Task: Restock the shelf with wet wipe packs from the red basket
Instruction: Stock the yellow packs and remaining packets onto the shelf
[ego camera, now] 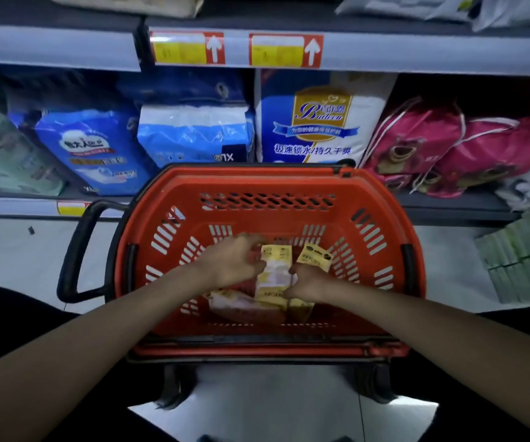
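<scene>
Both your hands close on one yellow wet wipe pack (275, 272) in the middle of the red basket (267, 183).

Your left hand (235, 263) grips its upper left edge and your right hand (305, 283) pinches the lower right, likely to steady it upright for lifting out. A second pack (314, 256) leans toward the far right wall, and other packs (244, 303) lie flat by the near wall. The basket stands on the pale floor (18, 256) before the dim shelf (417, 52) of blue packs (94, 148) and pink bags (417, 145).
</scene>
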`<state>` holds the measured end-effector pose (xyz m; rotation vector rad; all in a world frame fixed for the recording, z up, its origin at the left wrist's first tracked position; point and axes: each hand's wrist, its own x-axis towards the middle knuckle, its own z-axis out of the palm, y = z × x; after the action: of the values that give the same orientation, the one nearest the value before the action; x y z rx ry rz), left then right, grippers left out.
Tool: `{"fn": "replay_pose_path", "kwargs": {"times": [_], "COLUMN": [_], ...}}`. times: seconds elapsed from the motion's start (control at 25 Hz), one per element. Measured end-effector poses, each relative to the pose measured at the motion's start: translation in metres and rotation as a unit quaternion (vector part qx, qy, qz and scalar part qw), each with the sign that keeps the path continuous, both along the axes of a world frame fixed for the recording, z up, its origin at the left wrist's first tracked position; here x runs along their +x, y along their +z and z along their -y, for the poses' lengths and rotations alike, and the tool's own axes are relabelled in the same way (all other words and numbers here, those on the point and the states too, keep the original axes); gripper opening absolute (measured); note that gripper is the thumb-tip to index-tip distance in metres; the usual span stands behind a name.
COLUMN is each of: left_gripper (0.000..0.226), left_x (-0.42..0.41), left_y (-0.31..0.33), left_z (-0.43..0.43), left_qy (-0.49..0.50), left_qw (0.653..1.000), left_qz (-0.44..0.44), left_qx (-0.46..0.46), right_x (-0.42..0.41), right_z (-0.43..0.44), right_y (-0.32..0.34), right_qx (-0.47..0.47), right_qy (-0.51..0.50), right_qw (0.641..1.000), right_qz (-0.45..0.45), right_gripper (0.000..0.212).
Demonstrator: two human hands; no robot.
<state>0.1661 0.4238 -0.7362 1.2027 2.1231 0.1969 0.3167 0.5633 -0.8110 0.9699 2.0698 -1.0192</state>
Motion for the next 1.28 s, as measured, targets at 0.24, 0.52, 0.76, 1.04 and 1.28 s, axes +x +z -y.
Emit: {"fn": "replay_pose_path", "kwargs": {"times": [0.24, 0.52, 0.76, 1.04, 1.28], "left_gripper": [0.049, 0.039, 0.043, 0.037, 0.035], "left_x": [-0.008, -0.008, -0.015, -0.016, -0.018], "left_y": [-0.039, -0.032, -0.029, -0.03, -0.026], "left_z": [0.022, 0.027, 0.03, 0.027, 0.023], "left_qy": [-0.061, -0.052, -0.024, -0.03, 0.027], "left_qw": [0.99, 0.992, 0.992, 0.993, 0.992], "left_qz": [0.059, 0.059, 0.076, 0.069, 0.055], "left_qx": [-0.109, -0.095, -0.097, -0.086, -0.108], "right_x": [-0.021, -0.033, -0.037, -0.033, -0.02], "right_z": [0.013, 0.023, 0.025, 0.02, -0.005], "right_y": [-0.05, -0.081, -0.078, -0.061, -0.023], "right_qx": [-0.1, -0.116, -0.129, -0.197, -0.255], "right_qy": [-0.241, -0.323, -0.336, -0.41, -0.44], "right_qw": [0.961, 0.934, 0.928, 0.883, 0.856], "right_qz": [0.088, 0.1, 0.093, 0.117, 0.089], "right_gripper": [0.055, 0.056, 0.072, 0.038, 0.035]}}
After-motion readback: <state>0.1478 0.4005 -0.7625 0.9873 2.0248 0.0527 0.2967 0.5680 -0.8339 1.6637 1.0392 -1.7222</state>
